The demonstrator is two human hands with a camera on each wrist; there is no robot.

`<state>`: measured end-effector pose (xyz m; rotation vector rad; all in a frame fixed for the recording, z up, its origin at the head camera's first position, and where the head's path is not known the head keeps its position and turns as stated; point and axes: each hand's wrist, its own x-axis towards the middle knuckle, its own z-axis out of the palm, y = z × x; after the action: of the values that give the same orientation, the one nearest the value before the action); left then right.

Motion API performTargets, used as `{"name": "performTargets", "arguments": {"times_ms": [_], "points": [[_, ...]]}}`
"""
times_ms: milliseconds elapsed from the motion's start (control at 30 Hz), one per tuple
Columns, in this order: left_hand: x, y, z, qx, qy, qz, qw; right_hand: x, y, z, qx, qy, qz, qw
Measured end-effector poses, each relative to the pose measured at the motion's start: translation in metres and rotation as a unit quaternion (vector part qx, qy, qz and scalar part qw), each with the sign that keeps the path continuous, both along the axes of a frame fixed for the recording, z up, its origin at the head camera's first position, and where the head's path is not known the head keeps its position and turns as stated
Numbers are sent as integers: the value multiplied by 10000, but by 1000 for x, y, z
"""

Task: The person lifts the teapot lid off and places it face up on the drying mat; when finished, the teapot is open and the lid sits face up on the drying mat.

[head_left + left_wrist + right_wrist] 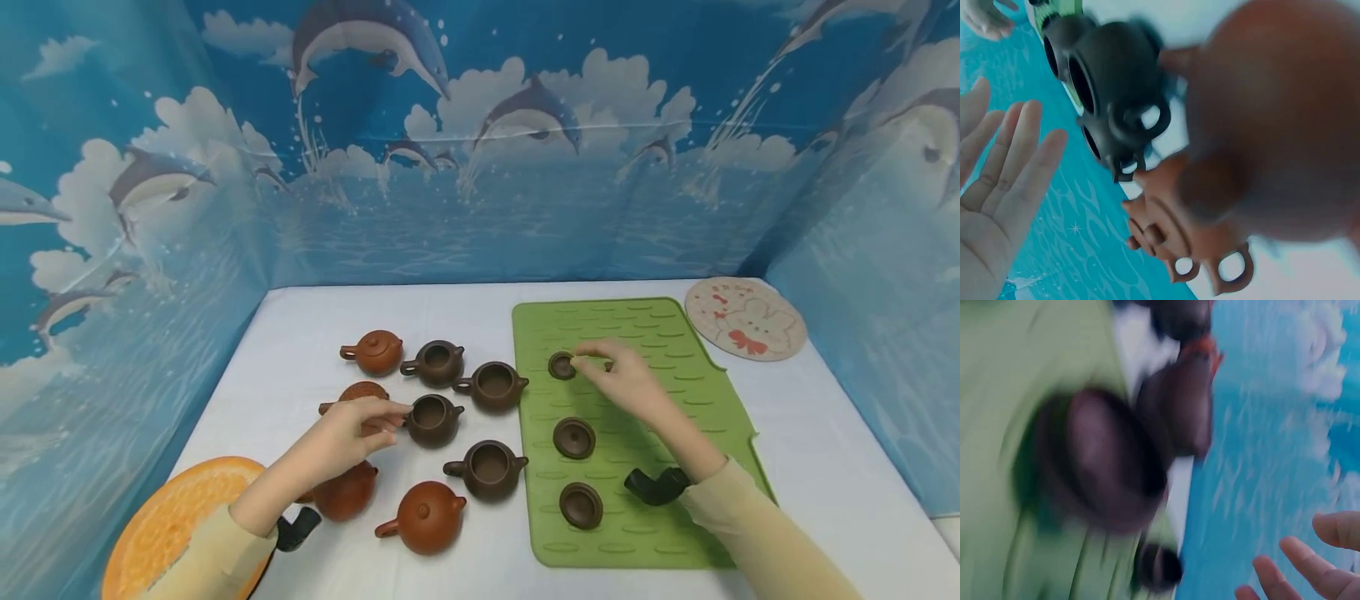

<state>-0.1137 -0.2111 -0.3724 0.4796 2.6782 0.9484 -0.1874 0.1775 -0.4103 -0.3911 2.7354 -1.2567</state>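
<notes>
The left forearm slants inward past a round orange mat (187, 492) with a bumpy, waffle-like surface, and the left grip (352, 437) hangs with fingers extended and spread, holding nothing. Just behind its knuckles sits a textured reddish teapot (365, 388); below its wrist, a smooth, round rust-coloured teapot (347, 493). A lidless dark brown pot (433, 432) stands at its fingertips; I cannot tell whether they touch. Farther right of that grip, a green mat (637, 542) with raised oblong ridges carries a small round brown lid (562, 366). The right grip (626, 379) reaches in from the right, thumb and fingers parted, fingertips beside that lid's edge. Beyond it, rightward, lies a round rabbit-printed mat (746, 318).
</notes>
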Motion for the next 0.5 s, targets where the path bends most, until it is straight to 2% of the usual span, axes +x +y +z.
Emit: {"name": "performTargets", "arguments": {"times_ms": [133, 300, 400, 500], "points": [[26, -2, -12, 236, 6, -60, 9997, 15, -30, 4, -416, -11, 642, 9971], [57, -5, -32, 472, -60, 14, 9989, 39, -70, 6, -772, -176, 1542, 9849], [70, -7, -43, 645, -189, 183, 9976, 52, -92, 5, -917, -334, 2071, 9734], [76, -8, -51, 618, -194, 305, 9974, 62, -113, 2, -1057, -513, 2530, 9603]]}}
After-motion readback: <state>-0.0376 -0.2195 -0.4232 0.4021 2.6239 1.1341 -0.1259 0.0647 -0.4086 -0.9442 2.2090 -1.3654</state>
